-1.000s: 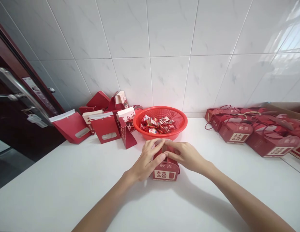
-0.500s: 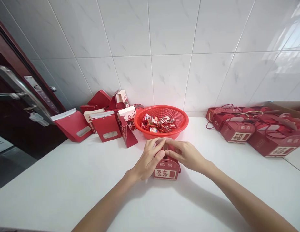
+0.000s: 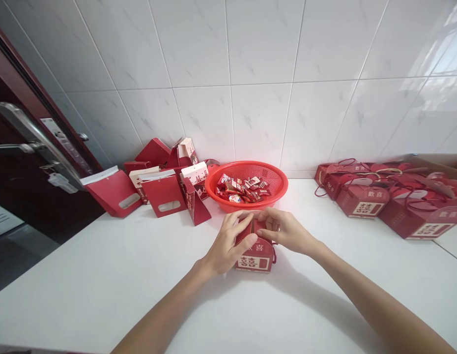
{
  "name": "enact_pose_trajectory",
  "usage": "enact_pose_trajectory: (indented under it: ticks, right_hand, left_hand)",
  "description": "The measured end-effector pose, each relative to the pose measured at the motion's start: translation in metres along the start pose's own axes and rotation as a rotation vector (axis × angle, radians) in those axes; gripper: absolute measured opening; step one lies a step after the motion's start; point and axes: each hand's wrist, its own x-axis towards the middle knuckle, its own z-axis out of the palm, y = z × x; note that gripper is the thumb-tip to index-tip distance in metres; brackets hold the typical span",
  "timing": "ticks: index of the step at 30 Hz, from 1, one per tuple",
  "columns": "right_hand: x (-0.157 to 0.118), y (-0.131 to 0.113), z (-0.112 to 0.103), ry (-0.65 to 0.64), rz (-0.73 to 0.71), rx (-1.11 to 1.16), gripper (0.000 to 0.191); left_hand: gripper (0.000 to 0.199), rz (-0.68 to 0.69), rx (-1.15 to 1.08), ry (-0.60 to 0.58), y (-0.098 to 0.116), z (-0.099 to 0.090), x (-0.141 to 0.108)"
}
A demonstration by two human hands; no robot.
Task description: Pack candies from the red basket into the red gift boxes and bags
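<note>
A small red cardboard gift box (image 3: 253, 263) with a cream panel of Chinese characters stands on the white tabletop in front of me. My left hand (image 3: 226, 246) holds its left side and top, fingers reaching over the upper flaps and thumb lying across the front flap. On the right, my right hand (image 3: 283, 230) has its fingers curled and its thumb against the box's top right flap. A dark gap shows between the top flaps. A red cord hangs at the box's right side. Part of the box's top and left side is hidden by my hands.
Behind the box stands a red plastic basket (image 3: 283, 189) of wrapped candies (image 3: 240, 189). Several red paper boxes (image 3: 164, 192) stand at the left. Several corded gift boxes (image 3: 364, 200) crowd the right, near a brown carton (image 3: 435, 161). A tiled wall (image 3: 261, 118) bounds the back.
My right hand has shifted slightly right and curled its fingers more. The box's top flaps sit closer together, with a narrower gap between them. My left hand has stayed on the box.
</note>
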Motion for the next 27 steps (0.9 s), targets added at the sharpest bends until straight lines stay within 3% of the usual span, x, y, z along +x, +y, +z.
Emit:
enact_pose_trajectory:
  ticks: [12,27]
  right_hand:
    - [-0.007,-0.014,-0.004,-0.037,-0.096,-0.267,0.030]
    - [-0.006,-0.011,-0.001,-0.042,-0.063,-0.334,0.010]
  left_hand:
    - [0.060,-0.018,-0.054,-0.017,0.001,-0.004,0.001]
    - [0.047,0.038,0.007,0.001,0.005,-0.004,0.002]
